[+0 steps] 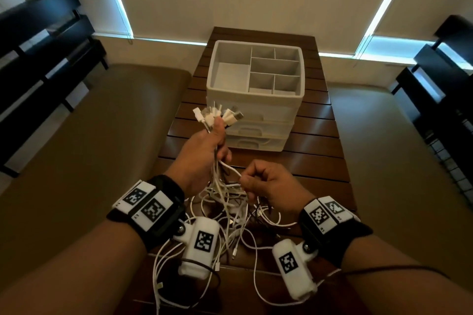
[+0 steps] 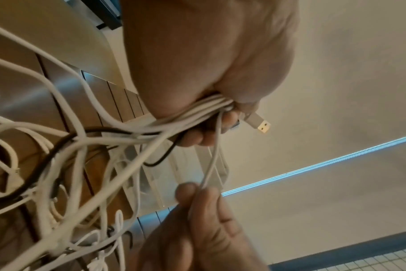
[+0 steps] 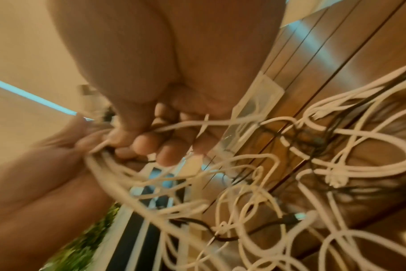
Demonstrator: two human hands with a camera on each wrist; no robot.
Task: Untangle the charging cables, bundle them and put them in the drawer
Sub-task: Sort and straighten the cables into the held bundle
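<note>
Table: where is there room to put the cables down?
Bare wood on the table lies right of the drawer box, and between the box and the right hand. The open tray on top of the box is free. The near end is crowded: the cables hang from the left hand and sprawl there.

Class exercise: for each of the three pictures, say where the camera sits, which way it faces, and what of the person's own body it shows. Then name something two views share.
Head: worn on the head, facing forward and down at the slatted table, drawer unit and both forearms.
Left wrist: looks along the left hand, whose grip bunches the cables.
Right wrist: looks along the right hand pinching one white cable; blurred.
Shared: both wrist views show the other hand and the tangle.
</note>
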